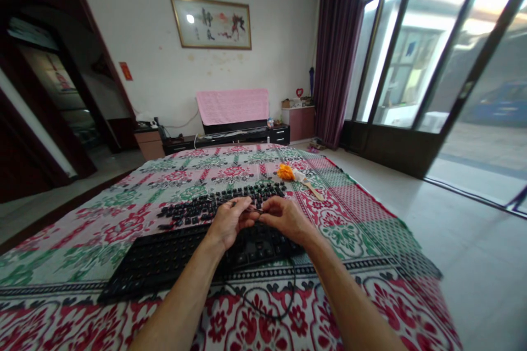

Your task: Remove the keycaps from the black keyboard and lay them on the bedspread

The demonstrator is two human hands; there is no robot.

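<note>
In the head view, above the right-hand part of a black computer keyboard [164, 258], the left hand [228, 225] and the right hand [287, 220] meet, fingertips pinched narrowly on a small thin object [254, 210]; its exact type cannot be told. The keyboard lies below the grip on a floral blanket [346, 236], its long axis running left to right. The left hand is nearer its middle. Loose black keycaps [188, 220] lie beyond its far edge

On the pale wall [135, 5], a gold-framed picture [214, 23]; below, a pink cloth [233, 106] draped above a low black cabinet [280, 134]. Farther right, a purple curtain [338, 49] beside glass doors [432, 60], and a blue car [504, 100] blurred outside.
</note>
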